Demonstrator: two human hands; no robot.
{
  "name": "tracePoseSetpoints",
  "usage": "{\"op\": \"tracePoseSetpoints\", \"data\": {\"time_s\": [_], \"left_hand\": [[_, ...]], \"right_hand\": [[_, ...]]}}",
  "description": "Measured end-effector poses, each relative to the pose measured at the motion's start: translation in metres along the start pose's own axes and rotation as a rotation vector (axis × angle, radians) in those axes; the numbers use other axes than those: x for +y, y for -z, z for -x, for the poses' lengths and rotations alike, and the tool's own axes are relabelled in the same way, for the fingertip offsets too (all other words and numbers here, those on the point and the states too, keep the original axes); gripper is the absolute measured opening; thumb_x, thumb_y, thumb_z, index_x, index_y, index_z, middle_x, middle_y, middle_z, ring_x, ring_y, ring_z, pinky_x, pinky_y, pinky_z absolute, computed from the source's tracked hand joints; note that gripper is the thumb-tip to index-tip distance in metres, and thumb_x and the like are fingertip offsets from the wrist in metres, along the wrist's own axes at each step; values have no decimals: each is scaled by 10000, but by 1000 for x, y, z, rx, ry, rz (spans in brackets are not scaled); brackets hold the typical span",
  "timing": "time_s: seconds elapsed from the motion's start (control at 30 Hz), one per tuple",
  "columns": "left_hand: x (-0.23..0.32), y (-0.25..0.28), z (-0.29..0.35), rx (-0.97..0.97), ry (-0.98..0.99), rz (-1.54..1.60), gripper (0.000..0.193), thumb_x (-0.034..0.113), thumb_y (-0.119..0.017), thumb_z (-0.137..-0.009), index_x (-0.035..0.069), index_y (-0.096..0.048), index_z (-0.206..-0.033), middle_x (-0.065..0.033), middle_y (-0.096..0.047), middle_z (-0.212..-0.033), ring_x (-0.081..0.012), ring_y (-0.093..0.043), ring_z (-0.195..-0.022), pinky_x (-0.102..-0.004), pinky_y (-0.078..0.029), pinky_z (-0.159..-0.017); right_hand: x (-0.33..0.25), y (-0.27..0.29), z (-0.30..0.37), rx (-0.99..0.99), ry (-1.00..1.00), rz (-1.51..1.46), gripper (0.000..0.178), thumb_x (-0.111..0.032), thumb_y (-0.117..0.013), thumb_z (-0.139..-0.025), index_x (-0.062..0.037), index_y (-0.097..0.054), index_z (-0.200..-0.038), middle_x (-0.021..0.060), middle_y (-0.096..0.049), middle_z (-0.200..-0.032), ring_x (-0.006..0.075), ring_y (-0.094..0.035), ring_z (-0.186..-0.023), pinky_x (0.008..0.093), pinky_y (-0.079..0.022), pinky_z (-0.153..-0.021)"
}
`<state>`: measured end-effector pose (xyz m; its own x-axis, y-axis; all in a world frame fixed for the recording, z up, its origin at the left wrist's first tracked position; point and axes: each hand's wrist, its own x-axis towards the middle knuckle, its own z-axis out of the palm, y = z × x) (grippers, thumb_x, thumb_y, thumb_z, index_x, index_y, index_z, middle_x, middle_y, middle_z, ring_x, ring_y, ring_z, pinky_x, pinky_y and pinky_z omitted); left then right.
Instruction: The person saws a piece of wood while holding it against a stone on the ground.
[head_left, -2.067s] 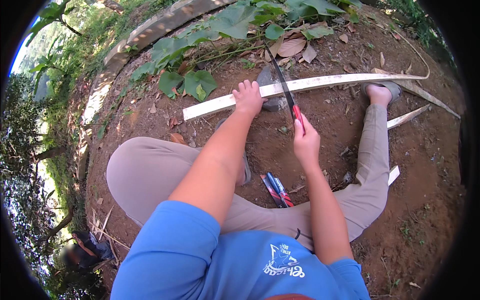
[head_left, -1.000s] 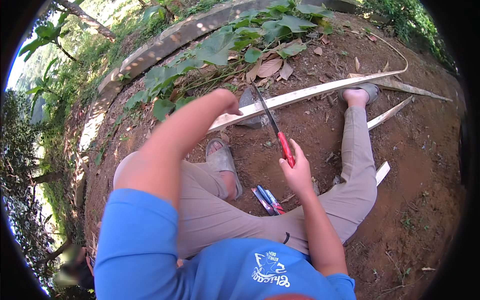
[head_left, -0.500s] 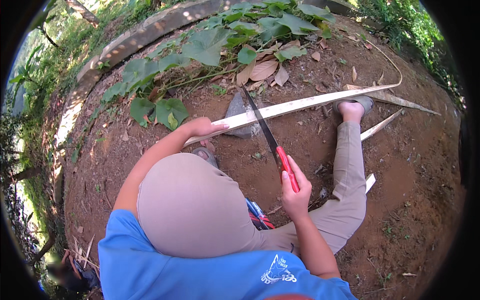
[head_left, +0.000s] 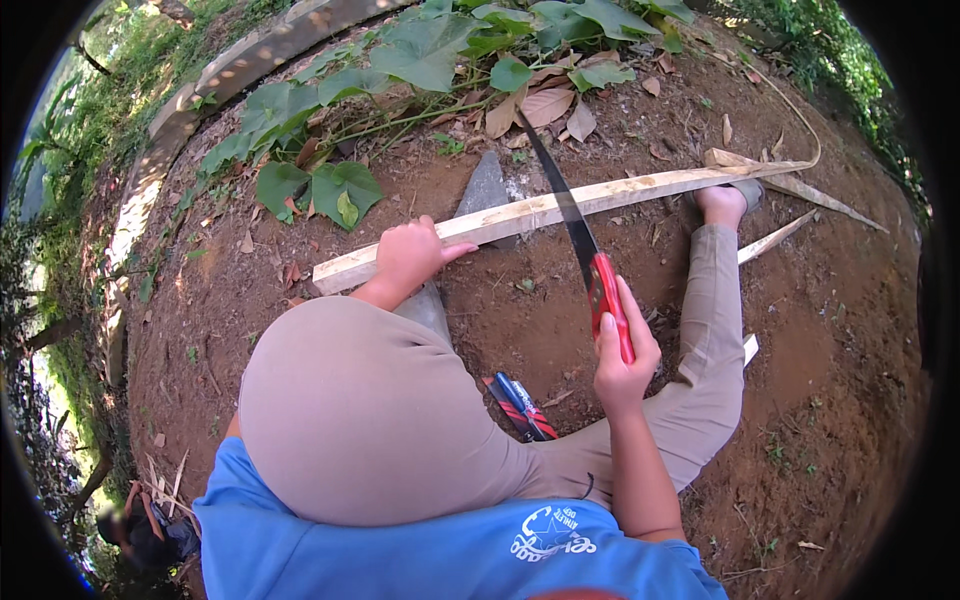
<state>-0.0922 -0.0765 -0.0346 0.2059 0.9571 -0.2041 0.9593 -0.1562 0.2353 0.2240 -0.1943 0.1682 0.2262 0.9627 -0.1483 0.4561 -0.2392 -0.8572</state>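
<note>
My right hand (head_left: 625,365) is closed around the red handle of a handsaw (head_left: 575,215). The dark blade points away from me and crosses the long pale wooden strip (head_left: 620,192); contact between teeth and wood cannot be made out. Near the strip's left end, my left hand (head_left: 408,255) wraps over it, with the thumb stretched along the wood. My raised knee hides most of my left forearm. A pointed grey stone (head_left: 484,190) sits at the strip's middle-left, partly covered by it. At the right, my sandalled foot (head_left: 722,203) is against the strip.
Between my legs lies a red-and-black item with blue pen-like pieces (head_left: 520,405). More wood pieces (head_left: 778,238) lie on the soil at right. Broad-leaved vines (head_left: 420,60) and a low concrete edging (head_left: 235,65) are beyond. Another person (head_left: 145,530) is at far lower left.
My left hand has shifted from lying along the strip to wrapping over its left end, which now shows. The saw, right hand and stone appear farther right; my knee appears farther left.
</note>
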Motion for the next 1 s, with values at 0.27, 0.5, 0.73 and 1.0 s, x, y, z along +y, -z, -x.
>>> {"op": "tracePoseSetpoints", "data": {"time_s": [0.27, 0.5, 0.73, 1.0], "left_hand": [[-2, 3, 3, 50, -10, 23, 1012, 1013, -650, -917, 10, -785, -884, -134, -787, -725, -313, -825, -661, -430, -654, -629], [-2, 1, 6, 75, -22, 1, 1012, 1013, -659, -911, 9, -774, -876, -132, -780, -728, -305, -826, -660, -419, -649, -622], [-2, -2, 7, 127, -44, -32, 1027, 1024, -645, -911, 5, -774, -884, -134, -786, -747, -305, -827, -662, -417, -651, -621], [-3, -2, 2, -30, 6, 105, 988, 972, -729, -899, -11, -809, -952, -166, -808, -808, -386, -851, -800, -492, -685, -733]], "right_hand": [[41, -58, -48, -39, 105, -49, 507, -97, -680, -1195, -29, -659, -1697, -25, -732, -1029, 18, -513, -719, 221, -421, -634], [27, -59, -44, -79, -21, -112, 503, -73, -690, -1182, -35, -678, -1684, 13, -782, -1109, 34, -563, -767, 227, -469, -672], [4, -62, -47, -65, 13, 13, 494, -63, -689, -1177, -7, -682, -1667, 53, -815, -1182, 74, -685, -950, 263, -571, -850], [-8, -52, -43, -93, -1, -14, 492, -69, -686, -1176, 24, -674, -1658, 142, -825, -1382, 123, -736, -1170, 290, -580, -1044]]}}
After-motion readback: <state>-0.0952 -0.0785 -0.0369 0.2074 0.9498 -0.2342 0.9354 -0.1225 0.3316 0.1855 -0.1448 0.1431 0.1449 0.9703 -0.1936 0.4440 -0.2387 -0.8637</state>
